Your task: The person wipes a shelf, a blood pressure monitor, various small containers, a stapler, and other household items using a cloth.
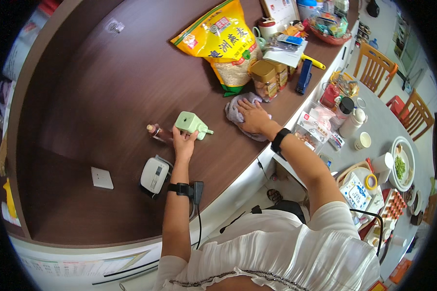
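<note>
My left hand grips a pale green hand-crank pencil sharpener over the dark wooden counter; whether it touches the surface I cannot tell. Just left of that hand is a small brownish bottle with a light cap. My right hand lies with fingers spread on a crumpled grey-purple cloth, pressed flat against the counter. Close beyond the cloth stand jars with gold lids and a yellow bag of oats.
A white device sits near my left wrist. A blue stapler, a yellow-handled tool and a red basket are at the counter's far right. Behind my right arm is a grey table crowded with cups, bottles and trays.
</note>
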Motion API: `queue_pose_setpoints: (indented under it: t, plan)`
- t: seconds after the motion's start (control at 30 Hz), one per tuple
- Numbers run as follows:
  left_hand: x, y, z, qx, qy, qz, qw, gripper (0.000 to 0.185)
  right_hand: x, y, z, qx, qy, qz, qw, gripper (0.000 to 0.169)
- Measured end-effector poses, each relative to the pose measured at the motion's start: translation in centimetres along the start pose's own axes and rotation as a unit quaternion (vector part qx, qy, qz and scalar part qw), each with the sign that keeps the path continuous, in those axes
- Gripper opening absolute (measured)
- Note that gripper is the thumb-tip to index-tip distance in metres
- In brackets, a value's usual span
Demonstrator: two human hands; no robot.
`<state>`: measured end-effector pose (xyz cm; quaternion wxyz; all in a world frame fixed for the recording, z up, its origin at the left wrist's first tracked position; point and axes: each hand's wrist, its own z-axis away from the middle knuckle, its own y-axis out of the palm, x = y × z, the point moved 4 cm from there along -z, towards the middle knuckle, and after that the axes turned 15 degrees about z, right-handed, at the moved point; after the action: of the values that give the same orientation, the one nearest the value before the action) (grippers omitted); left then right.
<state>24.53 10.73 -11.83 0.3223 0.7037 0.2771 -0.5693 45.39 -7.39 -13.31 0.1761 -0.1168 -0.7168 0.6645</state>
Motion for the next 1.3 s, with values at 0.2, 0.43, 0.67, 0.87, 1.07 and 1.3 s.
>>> queue_pose_setpoints:
  t: [0.2, 0.43, 0.67, 0.87, 1.07, 1.3]
  plan:
    - [0.5, 0.1, -1.7, -0.036, -0.003, -0.028, 0.999, 0.083, 1.6, 0.1, 2.2, -0.033, -0.025, -0.008, 0.999, 0.078]
    - [0.8, 0.6, -1.8, -0.073, 0.031, -0.043, 0.996, 0.095, 0.6, -2.0, 3.5, -0.018, -0.084, -0.164, 0.983, 0.085]
    - [-4.9, 0.9, 0.6, -0.116, 0.152, -0.222, 0.956, 0.085, -10.4, -7.7, 5.2, -0.185, 0.145, -0.542, 0.806, 0.037]
    - [-9.0, 6.6, 2.4, -0.068, 0.231, -0.252, 0.937, 0.076, -21.6, -10.4, 3.1, -0.277, 0.342, -0.529, 0.725, 0.056]
    - [-9.5, 9.5, 2.5, -0.023, 0.258, -0.230, 0.938, 0.070, -26.6, -8.1, -1.3, -0.246, 0.377, -0.484, 0.750, 0.051]
    - [-9.0, 9.0, 2.8, -0.028, 0.243, -0.222, 0.944, 0.066, -24.5, -9.2, -1.6, -0.293, 0.333, -0.518, 0.731, 0.033]
